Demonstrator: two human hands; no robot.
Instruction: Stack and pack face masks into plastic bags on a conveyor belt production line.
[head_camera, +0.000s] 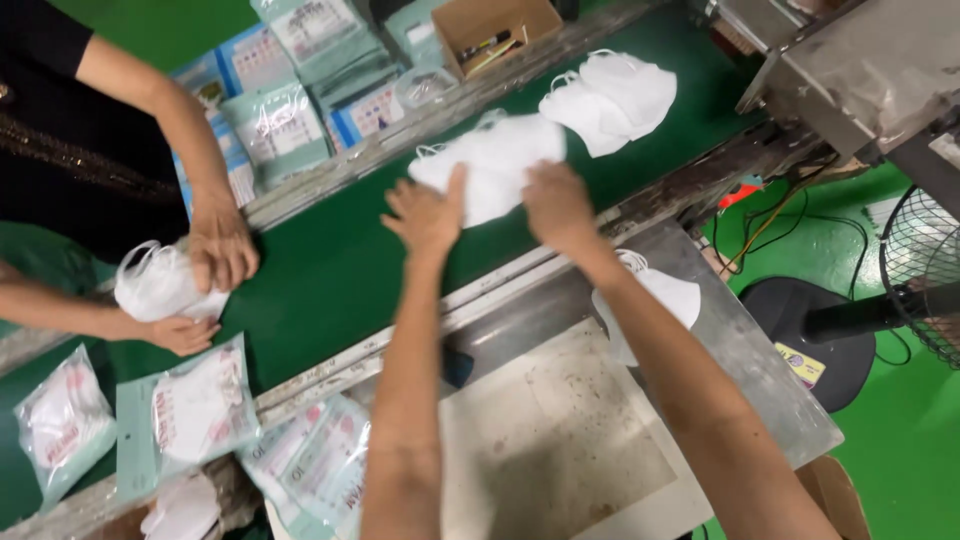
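While both of the person's hands lie on the stack of white masks (495, 160) on the green conveyor belt (330, 270), the work in hand looks like gathering that stack together, and it would go best, I judge, with the palms squeezing evenly from both sides so the loose ear loops at the far edge do not snag. The left hand (428, 215) presses flat on the near left part of the stack, fingers (455, 190) spread and pointing away from the body, not curled round anything. The right hand (557, 205) covers the near right edge, knuckles up and fingers bent down over the masks; whether they actually pinch the stack cannot be told from this angle. Both forearms reach forward and up from the bottom of the view, nearly parallel, the right one crossing above the metal desk (760, 400), where a single white mask (675, 297) lies just beside that wrist. Beyond the right fingertips, further along the belt, sits a second pile of masks (615, 100), apart from the first. Well off to the left of the left fingers, a co-worker's hands (215, 250) grip a bundle of masks (155, 285), with sealed mask packets (200, 405) lying near them on the belt. Past the far edge of the belt, a small cardboard box (495, 30) stands beside stacks of printed packaging (285, 120).
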